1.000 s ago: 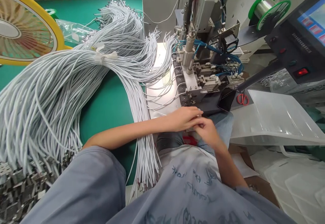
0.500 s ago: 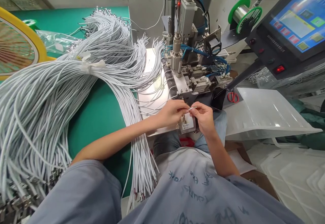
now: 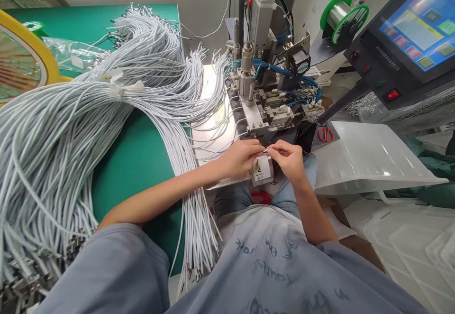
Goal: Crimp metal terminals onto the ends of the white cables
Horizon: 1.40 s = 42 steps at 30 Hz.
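Observation:
Just in front of the machine's near edge, my left hand (image 3: 243, 157) and my right hand (image 3: 289, 160) meet fingertip to fingertip. Both are closed in a pinch on the end of a white cable (image 3: 265, 151); the tip between the fingers is small and partly covered. Directly below the fingertips is a part with a white printed label (image 3: 263, 169). Beyond my hands stands a bench machine (image 3: 249, 81) with metal cylinders and blue air tubes. Several white cables (image 3: 213, 136) run along its left side, over a brightly lit white surface.
A large tied bundle of white cables (image 3: 149, 100) lies across the green mat (image 3: 113, 176) on the left. Red-handled scissors (image 3: 326, 134) lie right of the machine, near a translucent white tray (image 3: 377, 162). A touchscreen panel (image 3: 419, 24) and a wire spool (image 3: 337, 16) stand at upper right.
My right fingers have closed further over the cable end, and its pale tip shows less. The right hand has shifted slightly right; the left hand stays nearly in place.

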### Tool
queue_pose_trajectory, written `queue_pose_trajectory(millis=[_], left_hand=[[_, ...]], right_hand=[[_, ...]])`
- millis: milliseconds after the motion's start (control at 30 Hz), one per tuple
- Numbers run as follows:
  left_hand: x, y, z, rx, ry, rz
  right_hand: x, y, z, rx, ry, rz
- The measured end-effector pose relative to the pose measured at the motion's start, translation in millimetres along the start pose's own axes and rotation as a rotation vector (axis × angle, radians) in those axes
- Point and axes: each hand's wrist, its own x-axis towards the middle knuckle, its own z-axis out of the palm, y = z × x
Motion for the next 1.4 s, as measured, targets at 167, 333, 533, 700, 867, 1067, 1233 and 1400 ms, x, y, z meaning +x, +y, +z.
queue_pose_trajectory(millis=[167,333,533,700,867,1067,1233,1400], left_hand=[[0.0,-1.1,4.0,0.011,0.051,-0.033],[2.5,-0.1,3.3,-0.083,0.113,-0.071],[1.2,-3.4,2.2,0.013,0.093,-0.011],[-0.3,-8.4,3.0,0.131,0.073,0.087],[2.0,-2.7,0.1,0.006,0.135,0.02],[2.9,5.9,-1.6,-0.163,0.17,-0.122],[2.0,-1.7,0.0,-0.031,0.158,-0.011],[2.1,-7.5,-0.2,0.116,0.103,0.067]], right_hand=[[1.2,2.7,-0.4,-0.067,-0.019,0.023],[-3.1,13.3,16.6,0.106,0.127,0.009],[-1.3,11.9,13.3,0.051,0.114,0.054],[2.1,1.2,0.5,-0.027,-0.01,0.063],[-1.9,1.8,11.1,0.043,0.083,-0.003],[-10.7,12.2,39.8,0.218,0.245,0.002],[-8.9,4.8,29.9,0.077,0.237,-0.023],[1.0,-2.7,8.7,-0.019,0.02,-0.046]])
